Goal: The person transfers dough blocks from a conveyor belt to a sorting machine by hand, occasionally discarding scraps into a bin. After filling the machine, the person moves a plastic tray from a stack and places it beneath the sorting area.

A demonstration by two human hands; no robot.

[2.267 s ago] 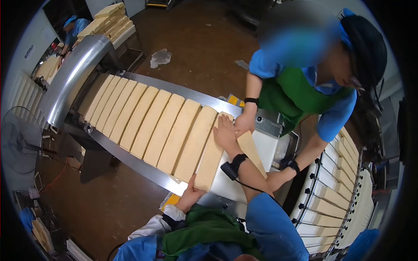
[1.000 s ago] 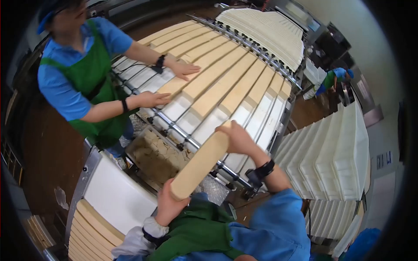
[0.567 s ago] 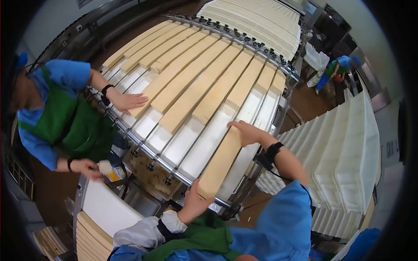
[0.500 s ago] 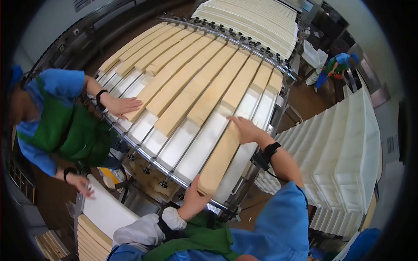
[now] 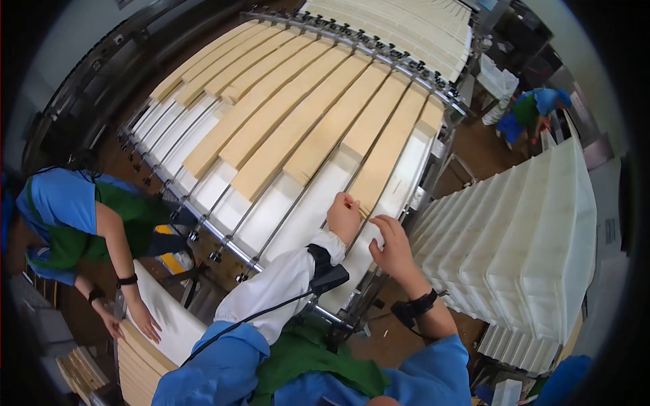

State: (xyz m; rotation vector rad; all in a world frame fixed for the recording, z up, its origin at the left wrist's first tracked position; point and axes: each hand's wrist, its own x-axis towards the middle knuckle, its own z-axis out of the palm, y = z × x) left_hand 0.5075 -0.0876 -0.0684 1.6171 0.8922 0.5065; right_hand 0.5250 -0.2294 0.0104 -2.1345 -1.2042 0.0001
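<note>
Long pale yellow slabs lie side by side in lanes on a white slatted bed (image 5: 298, 233) divided by thin metal rods. My left hand (image 5: 344, 218) is at the near end of one slab (image 5: 380, 177), second from the right, with its fingers curled. What they hold, if anything, is hidden. Just right of it, my right hand (image 5: 393, 245) hovers over the bed with bent fingers apart, holding nothing. The slabs to the left end at uneven distances from the front rail.
At left, a co-worker in a green apron reaches both hands (image 5: 143, 319) toward a stack of slabs (image 5: 139, 365). Tall translucent white stacked trays (image 5: 511, 237) stand at right. A metal front rail (image 5: 237, 252) edges the bed. Another person (image 5: 531, 111) bends at the far right.
The slab between my hands has slid forward up its lane. My left hand moved forward to its near end, and my right hand came back off it. The co-worker turned from the bed to the stack.
</note>
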